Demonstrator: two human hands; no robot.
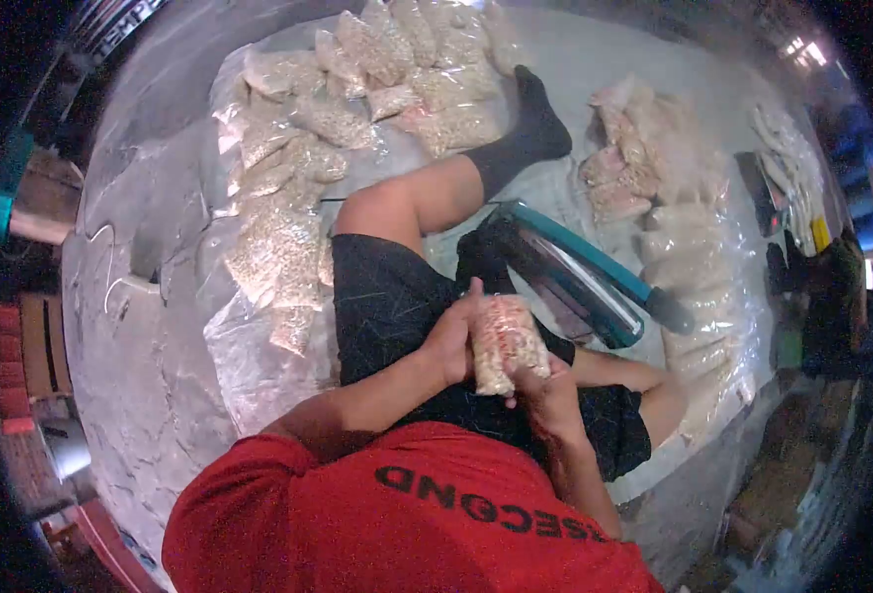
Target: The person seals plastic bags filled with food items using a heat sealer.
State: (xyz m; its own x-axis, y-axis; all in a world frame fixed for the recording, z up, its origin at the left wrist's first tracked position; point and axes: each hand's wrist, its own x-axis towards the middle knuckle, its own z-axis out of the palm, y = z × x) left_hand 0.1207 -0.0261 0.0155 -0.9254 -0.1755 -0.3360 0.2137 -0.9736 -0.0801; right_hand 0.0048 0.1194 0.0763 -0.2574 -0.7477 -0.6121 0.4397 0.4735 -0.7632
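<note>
A clear plastic bag of small pale pieces with red print (pixel 509 341) is held over my lap. My left hand (pixel 453 336) grips its left side near the top, thumb up along the edge. My right hand (pixel 547 393) is closed on its lower right side; some of those fingers are hidden by the bag. Just past the bag, a long teal and silver device (pixel 570 272) lies slanted between my legs, with a dark rounded end at its right. I cannot tell exactly what it is.
Filled clear bags (pixel 278 242) lie in rows to the left and at the far side. More bags (pixel 694 257) are lined up on the right, some with red print (pixel 619 183). A pale sheet (pixel 244 356) covers the grey floor (pixel 130 376). My socked foot (pixel 535 124) stretches forward between the groups.
</note>
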